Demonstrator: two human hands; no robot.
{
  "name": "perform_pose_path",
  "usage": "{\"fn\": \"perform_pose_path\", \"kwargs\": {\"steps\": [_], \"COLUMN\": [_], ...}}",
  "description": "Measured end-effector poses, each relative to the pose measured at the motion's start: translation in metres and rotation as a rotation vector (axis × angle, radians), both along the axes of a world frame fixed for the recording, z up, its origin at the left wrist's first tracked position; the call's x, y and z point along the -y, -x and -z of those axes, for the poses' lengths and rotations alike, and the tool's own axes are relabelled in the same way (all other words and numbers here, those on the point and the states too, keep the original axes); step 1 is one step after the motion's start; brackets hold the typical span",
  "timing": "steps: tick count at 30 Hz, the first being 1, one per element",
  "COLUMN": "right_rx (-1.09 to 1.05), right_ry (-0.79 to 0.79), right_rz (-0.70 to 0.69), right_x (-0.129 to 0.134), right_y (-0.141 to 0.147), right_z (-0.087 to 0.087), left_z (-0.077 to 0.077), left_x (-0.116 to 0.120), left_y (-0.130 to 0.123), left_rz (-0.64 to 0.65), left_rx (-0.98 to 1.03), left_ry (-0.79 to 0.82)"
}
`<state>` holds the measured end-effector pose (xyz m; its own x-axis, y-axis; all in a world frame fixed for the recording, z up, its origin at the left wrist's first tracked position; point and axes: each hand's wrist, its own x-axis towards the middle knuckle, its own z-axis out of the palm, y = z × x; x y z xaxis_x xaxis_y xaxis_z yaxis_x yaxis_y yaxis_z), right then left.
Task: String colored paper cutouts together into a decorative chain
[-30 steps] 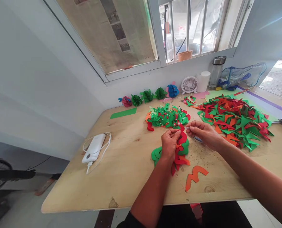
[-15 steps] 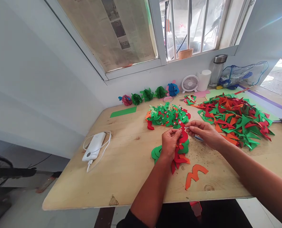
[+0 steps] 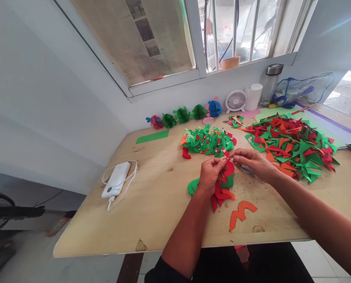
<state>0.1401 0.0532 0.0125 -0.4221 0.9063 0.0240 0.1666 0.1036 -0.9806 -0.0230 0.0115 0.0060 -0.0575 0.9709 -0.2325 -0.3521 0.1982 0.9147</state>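
Note:
My left hand point(image 3: 210, 175) is closed in a pinch on a red paper cutout point(image 3: 229, 168) with curved edges. Close on its right, my right hand point(image 3: 254, 163) has thumb and forefinger pressed together at the cutout's upper edge, with a tiny whitish bit at the fingertips that is too small to name. Beneath and beside my left hand lie rounded green cutouts point(image 3: 193, 186) and several red and orange ones point(image 3: 222, 194). An orange wavy cutout point(image 3: 242, 214) rests nearer the table's front edge. Just beyond my hands is a heap of mostly green cutouts point(image 3: 206, 142) with small white marks.
A large pile of red, green and orange paper scraps point(image 3: 293, 145) covers the right side. At left sits a white power bank point(image 3: 116, 181) with its cable. Folded paper figures point(image 3: 183, 114), a small fan point(image 3: 236, 101) and a glass bottle point(image 3: 271, 86) line the wall.
Both hands stay together at the red cutout, with only slight finger movement. The whole view has shifted a little.

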Motion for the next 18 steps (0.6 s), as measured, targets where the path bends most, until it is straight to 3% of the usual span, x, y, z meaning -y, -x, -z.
{"fn": "perform_pose_path", "kwargs": {"steps": [12, 18], "right_rx": [-0.043, -0.079], "right_ry": [0.049, 0.06], "right_rz": [0.012, 0.043], "right_x": [0.0015, 0.0035], "right_y": [0.0031, 0.0045], "right_z": [-0.0046, -0.0077], "left_z": [-0.0023, -0.0025], "left_x": [0.0002, 0.0011], "left_y": [0.0004, 0.0013], "left_rz": [-0.011, 0.093], "left_rx": [-0.011, -0.005], "left_ry": [-0.004, 0.048]}}
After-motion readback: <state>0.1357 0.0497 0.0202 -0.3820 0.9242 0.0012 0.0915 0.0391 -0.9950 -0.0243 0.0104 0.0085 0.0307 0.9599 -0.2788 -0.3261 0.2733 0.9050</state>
